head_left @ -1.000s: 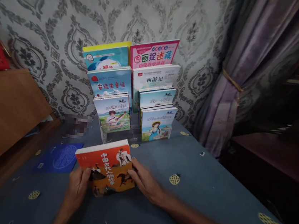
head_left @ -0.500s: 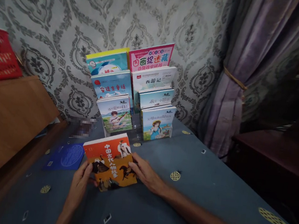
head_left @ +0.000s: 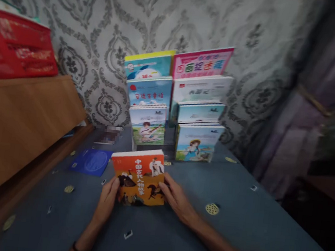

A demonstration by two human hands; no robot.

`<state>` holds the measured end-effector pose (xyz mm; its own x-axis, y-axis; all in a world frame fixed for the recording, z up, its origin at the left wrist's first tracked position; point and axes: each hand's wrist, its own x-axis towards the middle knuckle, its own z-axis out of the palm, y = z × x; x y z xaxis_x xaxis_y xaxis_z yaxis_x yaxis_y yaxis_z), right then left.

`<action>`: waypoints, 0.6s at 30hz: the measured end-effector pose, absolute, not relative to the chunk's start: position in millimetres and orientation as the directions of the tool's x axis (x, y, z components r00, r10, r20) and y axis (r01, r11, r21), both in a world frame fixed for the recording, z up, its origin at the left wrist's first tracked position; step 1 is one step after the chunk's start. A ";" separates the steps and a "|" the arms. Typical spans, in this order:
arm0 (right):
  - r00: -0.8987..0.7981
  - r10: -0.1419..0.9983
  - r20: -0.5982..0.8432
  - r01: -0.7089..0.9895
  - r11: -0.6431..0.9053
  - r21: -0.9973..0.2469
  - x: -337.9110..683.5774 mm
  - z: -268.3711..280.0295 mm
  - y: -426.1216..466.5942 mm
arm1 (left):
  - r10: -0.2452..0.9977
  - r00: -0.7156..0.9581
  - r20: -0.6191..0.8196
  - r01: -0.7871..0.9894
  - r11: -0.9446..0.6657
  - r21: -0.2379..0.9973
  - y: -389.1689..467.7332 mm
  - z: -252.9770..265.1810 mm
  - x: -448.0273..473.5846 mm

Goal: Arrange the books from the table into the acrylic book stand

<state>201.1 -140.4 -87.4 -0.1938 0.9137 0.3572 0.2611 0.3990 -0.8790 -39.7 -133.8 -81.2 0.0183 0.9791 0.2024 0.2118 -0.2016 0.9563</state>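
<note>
An orange book (head_left: 142,175) with white Chinese characters and painted figures on its cover is tilted up between my two hands. My left hand (head_left: 108,195) grips its left edge, thumb on the cover and the other fingers hidden behind. On the right edge, my right hand (head_left: 179,197) holds it the same way. Behind it stands a clear book holder (head_left: 169,152) with two columns of books. A white book with a guitar player (head_left: 147,129) fronts the left column, and one with a figure in a yellow hat (head_left: 197,145) fronts the right.
A blue booklet (head_left: 90,162) lies flat on the dark blue tablecloth (head_left: 172,239), left of my hands. Behind it is a partly blurred flat item (head_left: 108,135). A wooden box (head_left: 29,118) with a red basket (head_left: 22,44) on top borders the left. A curtain (head_left: 307,117) hangs at right.
The view has turned left, so the whole scene sits farther right. The orange book remains in both hands, now more level along its top edge.
</note>
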 end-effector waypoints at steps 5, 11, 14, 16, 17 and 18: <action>-0.133 0.944 0.301 0.322 0.329 -0.888 201.3 -97.9 -137.2 | 0.980 0.025 0.198 0.184 -0.199 0.962 -131.5 -81.3 -34.3; -0.082 0.958 0.273 0.445 0.281 -0.850 204.6 -105.4 -128.8 | 0.968 0.112 0.222 0.243 -0.244 0.939 -126.4 -81.2 -44.6; -0.121 0.953 0.277 0.439 0.301 -0.846 202.1 -97.8 -133.0 | 0.966 0.121 0.229 0.214 -0.251 0.944 -127.7 -79.7 -44.7; -0.132 0.953 0.273 0.398 0.303 -0.866 198.5 -93.0 -137.5 | 0.971 0.102 0.215 0.184 -0.231 0.956 -127.1 -78.3 -42.4; -0.129 0.954 0.269 0.373 0.298 -0.879 196.5 -91.5 -139.4 | 0.974 0.096 0.205 0.162 -0.218 0.962 -126.1 -77.7 -40.8; -0.120 0.956 0.269 0.346 0.294 -0.891 194.8 -90.7 -140.8 | 0.976 0.098 0.193 0.137 -0.205 0.969 -124.7 -77.0 -39.2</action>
